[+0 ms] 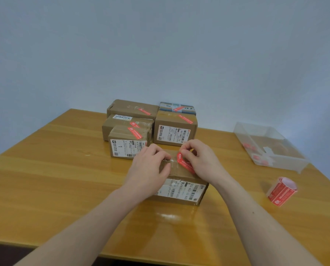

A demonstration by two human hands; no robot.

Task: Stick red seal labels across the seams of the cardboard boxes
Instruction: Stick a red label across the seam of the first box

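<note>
A cardboard box point(181, 191) with a white shipping label on its front stands in the middle of the wooden table. On its taped top lies a red seal label point(183, 162), slanted across the seam. My right hand point(200, 160) pinches the label's far end with fingertips. My left hand point(150, 167) rests on the left part of the box top, fingers curled, holding the box. Part of the box top is hidden under both hands.
Several sealed boxes point(172, 129) with red labels are stacked behind, near the wall. A roll of red labels point(281, 191) lies at the right. A clear plastic bin point(270, 146) with label scraps sits at the far right. The table's front edge point(160, 252) is close.
</note>
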